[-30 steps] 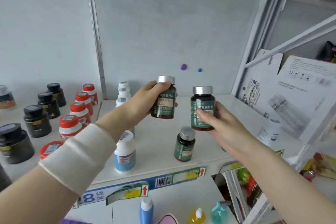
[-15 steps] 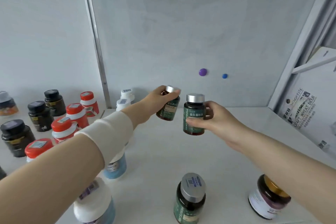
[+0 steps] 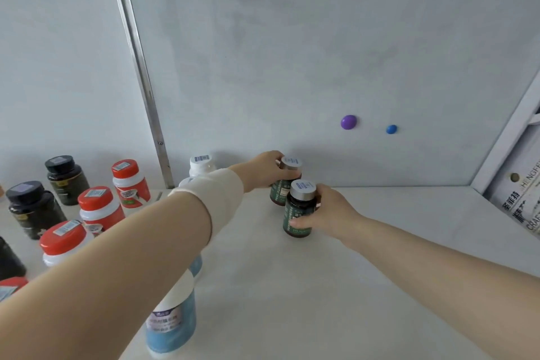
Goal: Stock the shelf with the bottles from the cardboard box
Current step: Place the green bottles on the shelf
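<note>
Both my hands reach deep into the white shelf (image 3: 380,272). My left hand (image 3: 264,168) grips a dark green bottle with a silver cap (image 3: 287,168) near the back wall. My right hand (image 3: 327,213) grips a second dark green silver-capped bottle (image 3: 298,213) just in front of the first. Both bottles stand upright with their bases at the shelf surface. A white cuff covers my left wrist. The cardboard box (image 3: 523,202) shows only as a printed edge at the far right.
A row of white bottles with blue labels (image 3: 172,321) runs under my left arm to the back (image 3: 201,164). Left of a metal divider (image 3: 140,73) stand red-capped bottles (image 3: 100,207) and black jars (image 3: 33,207). Purple (image 3: 348,121) and blue (image 3: 391,129) magnets stick on the back wall.
Both hands moved forward and down, carrying the two green bottles from mid-air to the back of the shelf. The view moved closer in, and the front bottles left the frame.
</note>
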Demonstrator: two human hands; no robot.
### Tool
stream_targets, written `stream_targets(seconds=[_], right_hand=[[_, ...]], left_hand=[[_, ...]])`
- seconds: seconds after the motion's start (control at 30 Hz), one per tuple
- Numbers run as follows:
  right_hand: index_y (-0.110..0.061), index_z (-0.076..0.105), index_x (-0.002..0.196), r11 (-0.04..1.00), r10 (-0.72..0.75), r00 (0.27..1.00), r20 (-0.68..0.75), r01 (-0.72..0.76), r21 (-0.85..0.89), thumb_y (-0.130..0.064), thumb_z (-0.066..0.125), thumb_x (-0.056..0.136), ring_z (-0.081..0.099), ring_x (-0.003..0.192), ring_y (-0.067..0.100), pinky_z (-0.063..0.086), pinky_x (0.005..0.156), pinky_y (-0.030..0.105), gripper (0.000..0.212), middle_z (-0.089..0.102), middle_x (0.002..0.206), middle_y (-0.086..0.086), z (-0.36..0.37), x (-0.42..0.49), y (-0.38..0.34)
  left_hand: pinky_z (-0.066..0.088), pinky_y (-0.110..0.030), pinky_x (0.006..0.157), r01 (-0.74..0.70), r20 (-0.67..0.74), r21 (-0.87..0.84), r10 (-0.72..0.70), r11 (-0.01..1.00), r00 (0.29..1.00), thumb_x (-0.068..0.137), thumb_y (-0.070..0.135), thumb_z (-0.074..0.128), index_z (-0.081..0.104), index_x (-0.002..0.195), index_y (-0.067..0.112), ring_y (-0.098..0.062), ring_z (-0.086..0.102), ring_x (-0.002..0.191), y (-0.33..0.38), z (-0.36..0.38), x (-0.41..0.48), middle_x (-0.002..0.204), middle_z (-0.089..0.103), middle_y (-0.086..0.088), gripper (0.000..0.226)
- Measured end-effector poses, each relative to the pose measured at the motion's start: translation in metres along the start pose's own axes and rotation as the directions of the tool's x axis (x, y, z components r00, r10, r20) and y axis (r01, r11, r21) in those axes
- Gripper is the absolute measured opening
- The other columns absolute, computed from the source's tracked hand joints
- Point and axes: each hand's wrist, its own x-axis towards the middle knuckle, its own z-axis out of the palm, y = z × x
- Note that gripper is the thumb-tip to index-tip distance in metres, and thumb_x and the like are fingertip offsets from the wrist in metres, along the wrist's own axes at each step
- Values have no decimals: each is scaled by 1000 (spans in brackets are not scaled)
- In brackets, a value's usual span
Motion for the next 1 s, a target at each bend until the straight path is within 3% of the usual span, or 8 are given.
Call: stream_targets(seconds=[0.1, 0.33, 0.53, 0.6, 0.73, 0.83, 0.9, 1.0], right_hand=[[-12, 51, 117, 999, -3, 1000, -1, 3, -32, -15, 81, 66, 56, 108, 21, 46, 90, 31, 60, 59, 114, 2, 4, 10, 2], [-10, 48, 119, 998, -11, 1000, -12, 11, -59, -14, 81, 66, 54, 110, 21, 45, 90, 30, 62, 58, 119, 4, 10, 25, 5], [-12, 46, 120, 998, -16, 1000, -16, 16, -58, -15, 80, 67, 54, 105, 19, 43, 84, 26, 63, 57, 118, 3, 12, 28, 8], [-12, 45, 121, 999, -12, 1000, -23, 11, -47, -15, 80, 67, 53, 101, 17, 42, 82, 25, 64, 57, 118, 2, 13, 28, 9], [-12, 41, 123, 999, 11, 1000, -2, -11, -37, -17, 81, 67, 52, 106, 17, 41, 85, 26, 69, 54, 121, 2, 13, 25, 9], [-10, 38, 126, 999, 10, 1000, -10, -10, -49, -19, 81, 67, 52, 114, 19, 44, 90, 30, 74, 52, 127, 3, 7, 18, 3], [-10, 34, 133, 996, -5, 1000, -19, 3, -91, -22, 80, 69, 49, 119, 18, 42, 89, 28, 79, 47, 134, 2, -1, 8, -5], [-9, 32, 135, 952, -73, 997, -33, 59, -301, -27, 78, 70, 46, 121, 21, 39, 87, 27, 81, 42, 135, 8, -15, -19, -24]], left_hand=[[45, -31, 86, 8, 8, 76, -8, 997, 1000, 81, 31, 69, 53, 109, 12, -16, 52, 89, 0, 0, 9, 95, 54, 1, 38], [50, -25, 79, 26, 26, 56, -27, 998, 999, 82, 18, 70, 49, 119, 7, -17, 54, 96, -1, -1, 17, 110, 53, -5, 44], [50, -34, 91, 18, 52, 30, -19, 999, 998, 83, 16, 68, 49, 114, 10, -19, 54, 96, 0, 1, 19, 110, 53, -6, 37], [50, -32, 87, 15, 55, 50, -17, 999, 998, 83, 17, 68, 51, 107, 11, -19, 53, 92, 2, 2, 18, 103, 53, -6, 30], [42, -23, 65, 14, 65, 119, -22, 993, 998, 85, 16, 65, 54, 82, 14, -19, 44, 79, 6, 1, 15, 88, 48, -7, 12], [42, -26, 71, 42, 66, 230, -59, 972, 996, 85, 25, 64, 54, 109, 14, -21, 47, 81, 9, -5, 4, 96, 52, -6, 28], [42, -33, 90, 61, 21, 379, -74, 923, 997, 86, 32, 64, 45, 128, 13, -26, 53, 105, 13, -12, -9, 121, 52, -7, 50], [35, -31, 98, 40, -63, 564, -5, 825, 998, 88, 32, 60, 42, 132, 12, -23, 45, 124, 24, -26, -44, 135, 48, -5, 52]])
